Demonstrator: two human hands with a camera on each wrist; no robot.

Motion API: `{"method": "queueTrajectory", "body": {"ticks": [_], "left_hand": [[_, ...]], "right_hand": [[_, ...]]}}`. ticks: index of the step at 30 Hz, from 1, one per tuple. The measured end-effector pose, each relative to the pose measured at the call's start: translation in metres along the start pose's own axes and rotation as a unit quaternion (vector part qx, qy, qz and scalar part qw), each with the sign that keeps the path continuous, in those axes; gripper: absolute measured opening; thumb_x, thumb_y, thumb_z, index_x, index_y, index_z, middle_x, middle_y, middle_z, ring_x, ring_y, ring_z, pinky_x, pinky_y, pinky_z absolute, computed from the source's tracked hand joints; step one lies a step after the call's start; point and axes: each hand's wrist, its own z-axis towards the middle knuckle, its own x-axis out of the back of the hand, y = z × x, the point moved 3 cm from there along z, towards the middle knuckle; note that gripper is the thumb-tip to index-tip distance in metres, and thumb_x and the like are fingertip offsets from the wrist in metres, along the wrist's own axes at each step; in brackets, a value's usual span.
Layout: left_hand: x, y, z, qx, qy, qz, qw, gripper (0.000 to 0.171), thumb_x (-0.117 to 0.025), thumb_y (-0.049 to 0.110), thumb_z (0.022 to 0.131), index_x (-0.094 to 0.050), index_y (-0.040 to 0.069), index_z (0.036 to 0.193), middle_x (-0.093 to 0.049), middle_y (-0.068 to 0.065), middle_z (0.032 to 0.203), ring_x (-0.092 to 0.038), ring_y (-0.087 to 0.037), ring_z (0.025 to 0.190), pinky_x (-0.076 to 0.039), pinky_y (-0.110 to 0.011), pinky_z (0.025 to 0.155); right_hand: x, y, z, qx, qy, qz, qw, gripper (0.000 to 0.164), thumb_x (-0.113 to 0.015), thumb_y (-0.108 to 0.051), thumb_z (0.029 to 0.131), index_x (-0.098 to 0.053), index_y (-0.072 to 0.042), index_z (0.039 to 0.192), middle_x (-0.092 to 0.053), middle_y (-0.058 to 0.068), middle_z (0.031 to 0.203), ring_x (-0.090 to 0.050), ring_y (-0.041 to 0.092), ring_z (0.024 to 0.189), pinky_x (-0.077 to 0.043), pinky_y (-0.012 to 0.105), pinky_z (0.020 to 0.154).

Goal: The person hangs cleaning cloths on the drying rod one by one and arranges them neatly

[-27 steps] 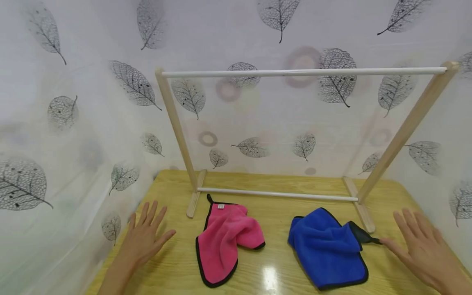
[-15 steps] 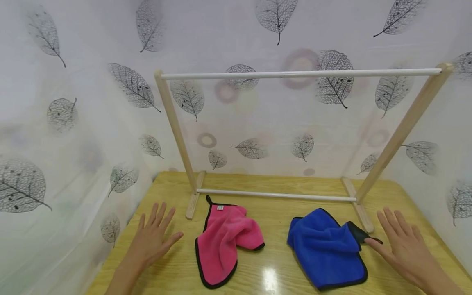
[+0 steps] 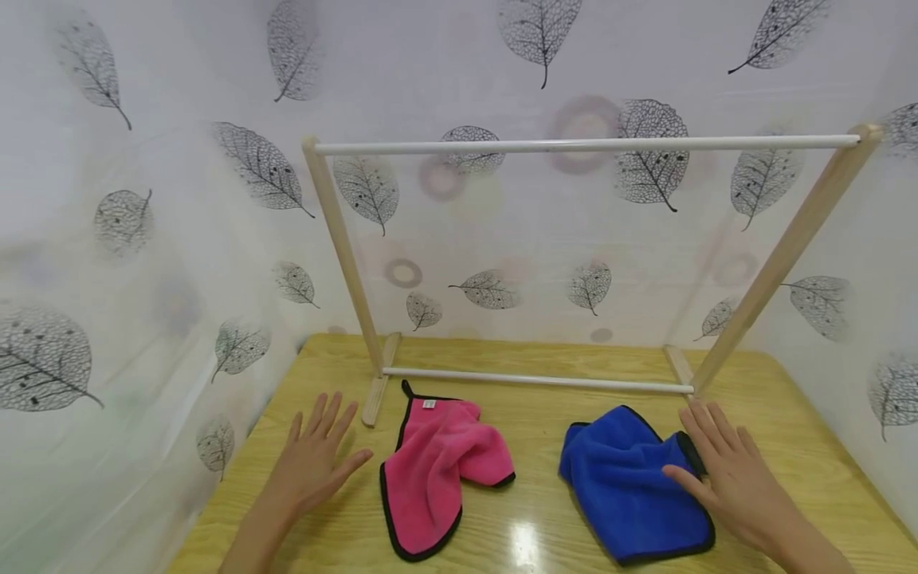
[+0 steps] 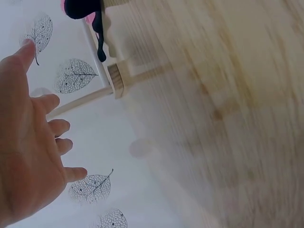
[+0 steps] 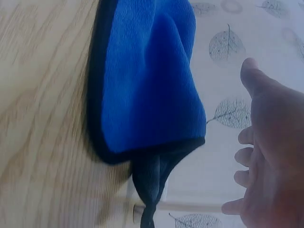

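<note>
Head: a glossy wood-grain table [image 3: 535,430] bears a white-railed wooden rack [image 3: 344,247], with leaf-printed sheeting [image 3: 531,215] rising around it. A black-edged pink towel [image 3: 433,478] lies near the left hand [image 3: 315,462]; a blue towel [image 3: 624,486] is partly hidden by the right hand [image 3: 735,482]. Both hands' fingers are outstretched, gripping nothing.

Left wrist: the left hand, thumb spread, shows before the sheeting.

Right wrist: the blue towel lies on the table's streaked grain, beside the right hand.

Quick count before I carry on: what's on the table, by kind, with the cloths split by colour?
Pink cloth: 1
Blue cloth: 1
Wooden rack with white rods: 1
Total: 3
</note>
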Motion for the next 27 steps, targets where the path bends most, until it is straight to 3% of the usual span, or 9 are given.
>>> {"method": "queueTrajectory", "body": {"ticks": [9,13,18,27], "left_hand": [[-0.004,0.013,0.008,-0.016,0.010,-0.001,0.9998,0.080,-0.054,0.059,0.101,-0.037,0.007,0.160,-0.023,-0.021,0.167,-0.017,-0.045,0.154,-0.016,-0.071,0.118],[-0.008,0.019,0.012,-0.023,0.003,-0.011,0.9997,0.078,-0.056,0.056,0.102,-0.037,0.008,0.160,-0.023,-0.019,0.168,-0.017,-0.044,0.154,-0.015,-0.069,0.119],[-0.012,0.027,0.018,-0.037,0.004,-0.009,0.9993,0.074,-0.059,0.049,0.102,-0.039,0.006,0.159,-0.027,-0.020,0.166,-0.020,-0.043,0.153,-0.018,-0.067,0.119],[-0.018,0.038,0.028,-0.051,0.008,-0.014,0.9986,0.071,-0.058,0.046,0.104,-0.038,0.004,0.159,-0.030,-0.019,0.165,-0.025,-0.042,0.152,-0.025,-0.064,0.118]], "right_hand": [[-0.009,-0.022,0.014,0.011,-0.011,0.026,1.000,0.088,-0.068,-0.044,0.099,-0.025,-0.002,0.163,-0.023,0.025,0.166,0.004,0.029,0.158,0.012,0.051,0.123],[-0.012,-0.031,0.020,0.004,-0.031,0.045,0.999,0.086,-0.067,-0.043,0.100,-0.025,-0.003,0.163,-0.023,0.025,0.166,-0.006,0.037,0.157,0.010,0.051,0.124],[-0.017,-0.042,0.028,0.001,-0.055,0.068,0.996,0.085,-0.063,-0.045,0.102,-0.021,-0.006,0.165,-0.018,0.021,0.169,-0.007,0.038,0.157,0.003,0.054,0.125],[-0.027,-0.069,0.040,0.019,-0.059,0.086,0.994,0.082,-0.062,-0.047,0.102,-0.027,-0.005,0.163,-0.025,0.021,0.167,-0.012,0.039,0.156,-0.010,0.051,0.126]]}}
